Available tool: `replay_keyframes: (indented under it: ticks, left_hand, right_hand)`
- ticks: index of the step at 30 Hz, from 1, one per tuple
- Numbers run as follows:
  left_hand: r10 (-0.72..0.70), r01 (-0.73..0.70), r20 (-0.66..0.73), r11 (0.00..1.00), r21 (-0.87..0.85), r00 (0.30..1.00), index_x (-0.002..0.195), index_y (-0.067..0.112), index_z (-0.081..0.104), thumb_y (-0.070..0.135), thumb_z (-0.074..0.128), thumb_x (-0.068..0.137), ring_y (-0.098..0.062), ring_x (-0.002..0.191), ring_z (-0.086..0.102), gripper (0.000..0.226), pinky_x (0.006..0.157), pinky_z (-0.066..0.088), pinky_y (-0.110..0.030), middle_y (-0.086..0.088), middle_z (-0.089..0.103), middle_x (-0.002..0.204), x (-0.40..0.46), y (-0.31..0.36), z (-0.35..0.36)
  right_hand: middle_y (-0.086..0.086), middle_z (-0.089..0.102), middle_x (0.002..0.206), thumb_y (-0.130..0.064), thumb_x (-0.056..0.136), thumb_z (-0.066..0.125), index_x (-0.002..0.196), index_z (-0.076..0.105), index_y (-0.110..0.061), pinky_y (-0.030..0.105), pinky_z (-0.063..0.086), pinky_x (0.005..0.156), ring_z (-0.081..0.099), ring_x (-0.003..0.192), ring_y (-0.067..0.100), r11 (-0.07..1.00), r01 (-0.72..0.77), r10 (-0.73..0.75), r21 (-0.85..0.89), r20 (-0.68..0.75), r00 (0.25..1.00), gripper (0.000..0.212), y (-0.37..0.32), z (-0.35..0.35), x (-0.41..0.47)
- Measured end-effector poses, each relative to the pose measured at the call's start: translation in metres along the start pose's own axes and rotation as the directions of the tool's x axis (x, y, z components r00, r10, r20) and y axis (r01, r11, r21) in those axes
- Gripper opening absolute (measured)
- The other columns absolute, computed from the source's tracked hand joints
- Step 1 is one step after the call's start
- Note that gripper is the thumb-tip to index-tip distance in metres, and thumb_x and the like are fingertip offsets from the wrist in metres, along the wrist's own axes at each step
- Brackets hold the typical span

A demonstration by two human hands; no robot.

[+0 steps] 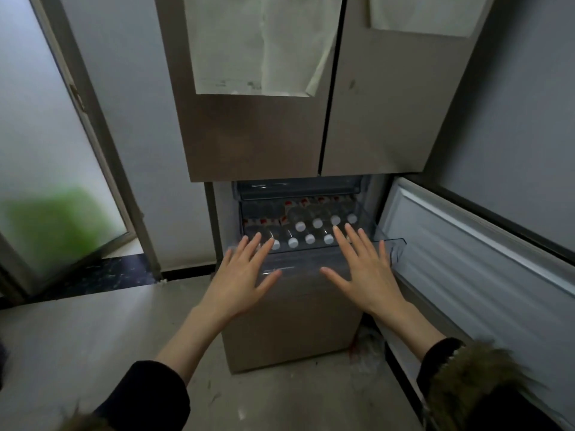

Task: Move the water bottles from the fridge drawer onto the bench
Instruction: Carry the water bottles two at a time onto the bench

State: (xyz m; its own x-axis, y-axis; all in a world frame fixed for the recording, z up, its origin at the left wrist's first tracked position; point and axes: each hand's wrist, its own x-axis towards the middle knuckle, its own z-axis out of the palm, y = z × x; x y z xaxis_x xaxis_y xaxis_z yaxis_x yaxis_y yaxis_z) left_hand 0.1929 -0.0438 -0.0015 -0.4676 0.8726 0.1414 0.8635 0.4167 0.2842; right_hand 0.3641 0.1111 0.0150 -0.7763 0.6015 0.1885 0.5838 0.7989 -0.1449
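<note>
Drawer pulled out below the two upper fridge doors, water bottles lying inside in two rows, caps toward us. Left hand hovers before the drawer's left end, right hand before its right. Lower door swung open at right. Glass door far left.

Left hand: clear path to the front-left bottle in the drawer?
Probably yes. The left hand hovers open over the drawer, its fingertips by the front-left bottle. The drawer is pulled out, with nothing over that bottle.
</note>
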Motion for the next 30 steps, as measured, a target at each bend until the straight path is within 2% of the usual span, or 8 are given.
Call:
replay_keyframes:
  ticks: [6, 12, 16, 19, 24, 27, 30]
  left_hand:
    - [-0.014, 0.018, 0.054, 0.998, -0.067, 0.998, 0.148, 0.032, 0.005, 0.055, 0.032, 0.093, -0.015, 0.145, -0.004, 0.066, 0.117, 0.006, -0.039, 0.005, 0.000, 0.158, 0.096, -0.017, 0.035]
    - [-0.077, 0.108, 0.163, 0.975, -0.193, 0.984, 0.149, 0.028, 0.011, 0.054, 0.035, 0.092, -0.019, 0.145, 0.003, 0.067, 0.118, 0.013, -0.042, 0.001, 0.006, 0.158, 0.177, -0.029, 0.065]
    - [-0.108, 0.188, 0.242, 0.923, -0.336, 0.964, 0.148, 0.019, 0.018, 0.045, 0.042, 0.093, -0.021, 0.143, 0.017, 0.065, 0.116, 0.019, -0.033, -0.007, 0.019, 0.155, 0.213, -0.036, 0.084]
    - [-0.146, 0.250, 0.289, 0.895, -0.368, 0.946, 0.147, 0.016, 0.022, 0.043, 0.045, 0.093, -0.022, 0.141, 0.024, 0.065, 0.114, 0.023, -0.033, -0.008, 0.024, 0.153, 0.232, -0.038, 0.101]
    - [-0.221, 0.355, 0.337, 0.839, -0.414, 0.915, 0.145, 0.013, 0.026, 0.033, 0.047, 0.095, -0.026, 0.134, 0.036, 0.059, 0.107, 0.031, -0.031, -0.010, 0.033, 0.149, 0.261, -0.028, 0.128]
    - [-0.336, 0.479, 0.351, 0.716, -0.508, 0.874, 0.141, 0.011, 0.033, 0.027, 0.050, 0.094, -0.026, 0.127, 0.044, 0.052, 0.098, 0.036, -0.028, -0.011, 0.044, 0.141, 0.278, -0.022, 0.146]
    - [-0.453, 0.602, 0.413, 0.446, -0.662, 0.790, 0.129, 0.007, 0.048, 0.018, 0.052, 0.093, -0.024, 0.108, 0.055, 0.037, 0.088, 0.043, -0.030, -0.014, 0.058, 0.123, 0.295, -0.014, 0.161]
  right_hand:
    - [-0.004, -0.007, 0.158, -0.064, 0.089, 0.031, 0.147, -0.009, -0.034, 0.043, -0.009, 0.115, -0.009, 0.146, 0.017, 1.000, 0.006, -0.006, 0.019, 0.001, 1.000, 0.077, 0.037, 0.031, 0.082]
    - [-0.001, 0.001, 0.159, -0.060, 0.091, 0.034, 0.149, -0.002, -0.030, 0.039, -0.004, 0.118, -0.004, 0.146, 0.018, 0.998, 0.014, -0.020, 0.055, 0.107, 0.994, 0.075, 0.060, 0.056, 0.156]
    - [0.000, 0.005, 0.159, -0.052, 0.093, 0.041, 0.150, 0.003, -0.024, 0.034, 0.009, 0.118, -0.001, 0.146, 0.018, 0.975, -0.029, -0.009, 0.221, 0.169, 0.986, 0.074, 0.073, 0.074, 0.187]
    - [0.001, 0.008, 0.158, -0.049, 0.093, 0.044, 0.150, 0.007, -0.021, 0.032, 0.015, 0.116, 0.004, 0.146, 0.017, 0.966, -0.041, -0.016, 0.255, 0.219, 0.975, 0.074, 0.083, 0.093, 0.202]
    - [0.007, 0.026, 0.153, -0.039, 0.091, 0.053, 0.147, 0.022, -0.015, 0.036, 0.027, 0.113, 0.025, 0.140, 0.023, 0.933, -0.118, 0.002, 0.339, 0.325, 0.946, 0.068, 0.101, 0.120, 0.234]
    - [0.009, 0.038, 0.146, -0.032, 0.092, 0.054, 0.142, 0.034, -0.013, 0.034, 0.032, 0.108, 0.035, 0.135, 0.028, 0.859, -0.230, 0.040, 0.457, 0.388, 0.921, 0.057, 0.108, 0.139, 0.258]
    - [0.011, 0.052, 0.133, -0.032, 0.095, 0.048, 0.132, 0.047, -0.012, 0.029, 0.040, 0.092, 0.049, 0.122, 0.029, 0.776, -0.407, 0.154, 0.483, 0.480, 0.864, 0.042, 0.113, 0.157, 0.280]
